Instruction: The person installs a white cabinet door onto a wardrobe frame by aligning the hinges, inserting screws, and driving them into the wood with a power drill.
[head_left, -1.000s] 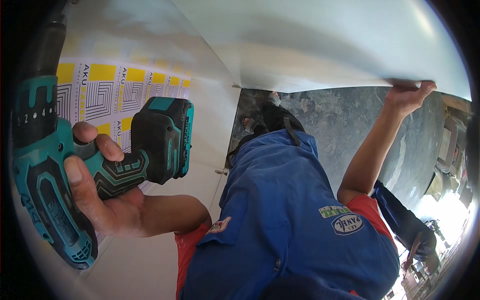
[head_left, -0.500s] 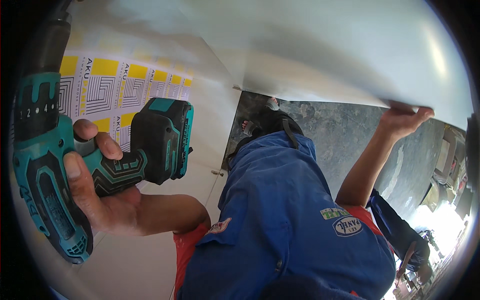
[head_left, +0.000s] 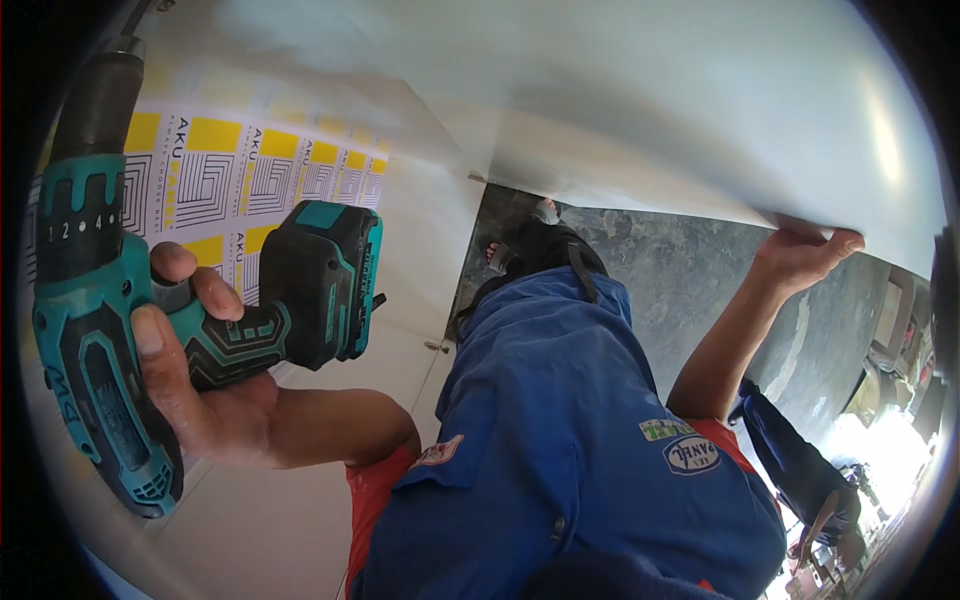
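Note:
My left hand (head_left: 205, 415) is closed around the grip of a teal-and-black cordless drill (head_left: 85, 310), index and middle fingers curled at the trigger. The drill's thin bit (head_left: 131, 25) points toward a small metal fitting (head_left: 166, 6) at the top left; I cannot tell whether they touch. My right hand (head_left: 800, 258) grips the lower edge of a large white panel (head_left: 700, 100), fingers partly hidden behind it. Behind the drill is a white board (head_left: 240, 500) bearing printed yellow-and-white film (head_left: 205, 180).
A grey concrete floor (head_left: 660, 270) shows below the panel, beside my sandalled feet and blue overall. A co-worker in dark clothes (head_left: 820, 490) bends over at the lower right. Assorted clutter (head_left: 895, 320) lines the right edge. A small latch (head_left: 436, 347) is on the white boards.
My right hand and the panel's edge have moved down in the picture. The drill has shifted slightly rightward at its chuck, showing more of the bit. My left hand keeps its grip.

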